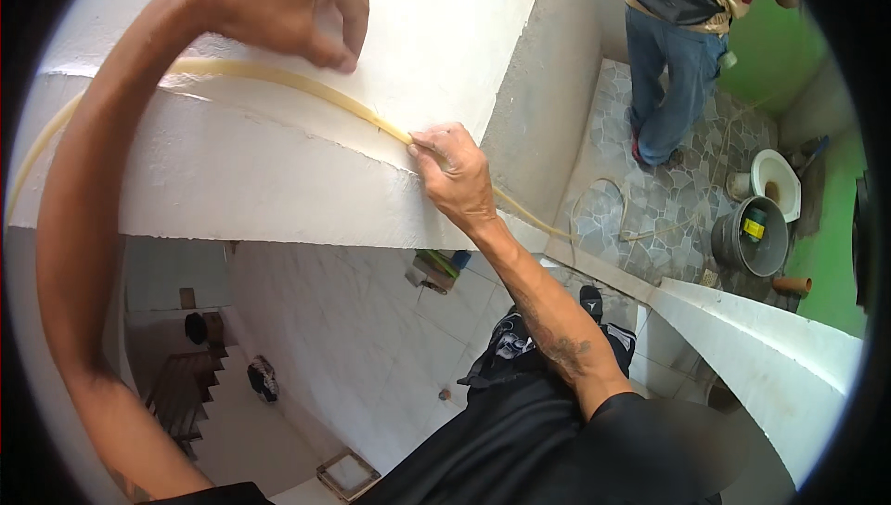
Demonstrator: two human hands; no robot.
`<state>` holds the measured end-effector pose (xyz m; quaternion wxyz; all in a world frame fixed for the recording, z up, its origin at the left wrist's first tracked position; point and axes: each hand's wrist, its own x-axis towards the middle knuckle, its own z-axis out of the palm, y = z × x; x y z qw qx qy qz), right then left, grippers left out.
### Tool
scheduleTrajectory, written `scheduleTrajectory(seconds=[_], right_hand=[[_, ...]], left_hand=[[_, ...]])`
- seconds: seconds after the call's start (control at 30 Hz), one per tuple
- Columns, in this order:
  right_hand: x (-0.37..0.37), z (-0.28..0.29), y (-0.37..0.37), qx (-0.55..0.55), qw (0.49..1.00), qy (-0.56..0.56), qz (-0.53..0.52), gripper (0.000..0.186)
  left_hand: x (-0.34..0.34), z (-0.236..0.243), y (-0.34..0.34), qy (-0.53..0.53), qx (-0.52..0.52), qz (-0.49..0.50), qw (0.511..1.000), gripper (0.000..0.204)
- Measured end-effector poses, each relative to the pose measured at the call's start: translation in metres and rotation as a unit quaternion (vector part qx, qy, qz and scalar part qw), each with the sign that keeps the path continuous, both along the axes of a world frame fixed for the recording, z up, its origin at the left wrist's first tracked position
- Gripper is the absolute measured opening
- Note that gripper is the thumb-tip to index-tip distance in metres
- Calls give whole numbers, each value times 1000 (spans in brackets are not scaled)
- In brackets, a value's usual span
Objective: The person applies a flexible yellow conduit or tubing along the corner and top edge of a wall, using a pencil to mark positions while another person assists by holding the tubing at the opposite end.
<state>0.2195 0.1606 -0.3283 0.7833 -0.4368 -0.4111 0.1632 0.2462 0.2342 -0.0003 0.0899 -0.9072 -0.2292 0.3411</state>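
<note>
A pale yellow flexible hose (pixel 278 77) arcs across the white wall (pixel 306 166), close to a rough horizontal line in its surface. My right hand (pixel 458 176) pinches the hose between thumb and fingertips, up against the wall. Past that hand, the hose drops toward the tiled floor at the right. My left hand (pixel 295 11) is raised above the hose, in front of the white wall, with its fingers curled in toward the thumb. Whatever those fingers might hold is hidden. On the left, the hose passes behind my left forearm.
At the upper right another person (pixel 670 78) in jeans stands on grey mosaic tiles (pixel 613 134). Near them are a white toilet bowl (pixel 775 182), a dark bucket (pixel 750 238) and an orange pipe piece (pixel 792 285). Far below at the left lies a staircase (pixel 186 398).
</note>
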Motion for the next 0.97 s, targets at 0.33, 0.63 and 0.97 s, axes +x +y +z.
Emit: scheduleTrajectory(seconds=[0.33, 0.63, 0.97], right_hand=[[11, 0, -1, -8, 999, 6, 32, 13], [5, 0, 0, 7, 1000, -13, 20, 12], [-2, 0, 0, 9, 999, -31, 8, 14]], left_hand=[[-36, 79, -41, 77, 127, -10, 989, 49], [-110, 159, -57, 13, 292, -160, 943, 36], [-160, 205, -53, -210, 136, -280, 927, 52]])
